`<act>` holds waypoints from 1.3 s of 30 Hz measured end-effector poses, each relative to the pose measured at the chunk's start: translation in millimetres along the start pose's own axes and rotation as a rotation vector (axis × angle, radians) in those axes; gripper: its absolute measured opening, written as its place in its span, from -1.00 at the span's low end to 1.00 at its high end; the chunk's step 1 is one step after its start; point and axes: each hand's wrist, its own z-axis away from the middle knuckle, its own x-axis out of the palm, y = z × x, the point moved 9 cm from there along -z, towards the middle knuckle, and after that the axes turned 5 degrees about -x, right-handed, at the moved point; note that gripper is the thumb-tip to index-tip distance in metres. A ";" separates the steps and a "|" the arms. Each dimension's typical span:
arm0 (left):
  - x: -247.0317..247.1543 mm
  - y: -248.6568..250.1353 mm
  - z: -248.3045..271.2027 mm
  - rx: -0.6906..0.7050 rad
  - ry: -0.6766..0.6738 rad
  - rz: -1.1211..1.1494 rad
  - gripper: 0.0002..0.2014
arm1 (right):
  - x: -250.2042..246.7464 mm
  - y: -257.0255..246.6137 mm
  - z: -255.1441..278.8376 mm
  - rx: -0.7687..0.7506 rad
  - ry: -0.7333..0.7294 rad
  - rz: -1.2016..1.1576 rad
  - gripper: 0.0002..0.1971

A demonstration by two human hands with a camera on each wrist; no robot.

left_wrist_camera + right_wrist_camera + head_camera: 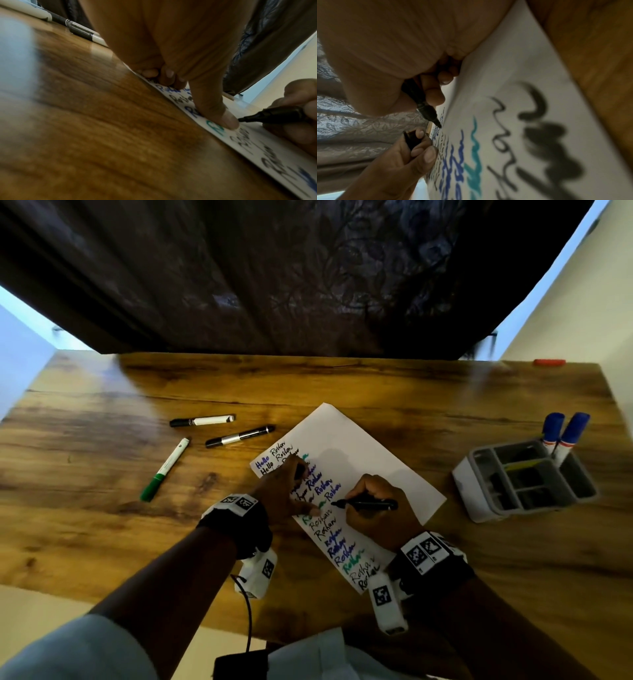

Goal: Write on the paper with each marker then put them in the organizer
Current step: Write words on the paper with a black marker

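Item: black marker (368, 504), pinched in my right hand (378, 505), tip at paper (363, 446) mid-surface. Left hand (286, 491) pins the sheet, curled round a black cap (410, 139). Risk: ink smearing under my palm. Legible: "Hello", "Roshan". Organizer (479, 481) far right.

Both hands low – left hand (286, 491) thumb out, right hand (380, 503) fingers curled.

white paper (359, 446) | black marker (368, 504) | grey organizer (534, 474) | leaf-patterned dark curtain (291, 275)
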 end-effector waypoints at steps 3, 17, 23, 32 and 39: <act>0.4 -0.8 0.8 -0.002 0.004 0.003 -0.23 | 0.1 -0.1 -0.1 0.000 0.003 0.013 -0.79; 1.4 -1.2 -1.0 -0.022 0.007 -0.014 -0.18 | 0.4 -5.6 -1.8 -0.047 0.018 0.067 -0.80; 1.6 -2.9 -0.9 -0.027 0.006 -0.004 -0.19 | 1.4 -6.3 -0.5 -0.060 -0.002 0.073 -0.78; 1.0 -3.7 -0.6 -0.030 0.012 0.000 -0.22 | -7.8 0.8 -0.9 -0.017 0.072 -0.057 -0.81; 0.5 -2.9 0.2 -0.029 0.017 0.014 -0.23 | -6.9 -9.2 -1.0 -0.094 0.057 -0.044 -0.84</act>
